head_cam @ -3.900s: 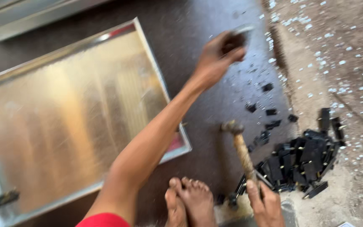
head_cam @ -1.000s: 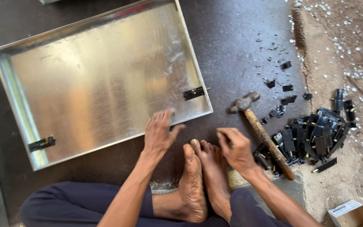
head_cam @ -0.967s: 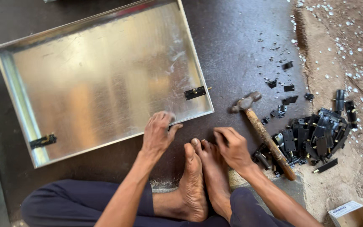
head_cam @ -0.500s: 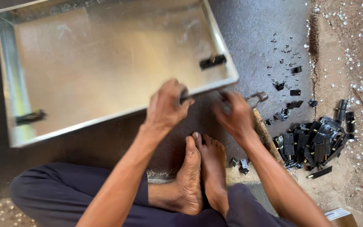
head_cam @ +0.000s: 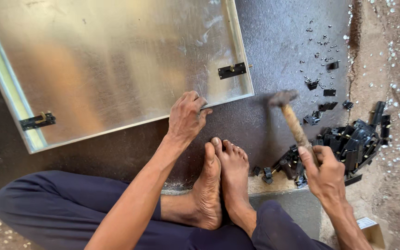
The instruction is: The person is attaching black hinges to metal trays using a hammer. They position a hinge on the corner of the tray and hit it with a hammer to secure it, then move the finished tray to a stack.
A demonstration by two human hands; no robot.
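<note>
The left hand (head_cam: 186, 118) presses, fingers bent, on the near edge of the metal tray (head_cam: 116, 69). The right hand (head_cam: 325, 171) grips the hammer (head_cam: 292, 120), whose head points towards the tray corner, just right of the left hand.

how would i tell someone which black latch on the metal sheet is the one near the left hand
Start at the big shiny metal tray on the dark floor and follow its near edge to the right corner, where the left hand rests. The black latch sits just above, on the right rim; the other latch is at the far left corner.
</note>
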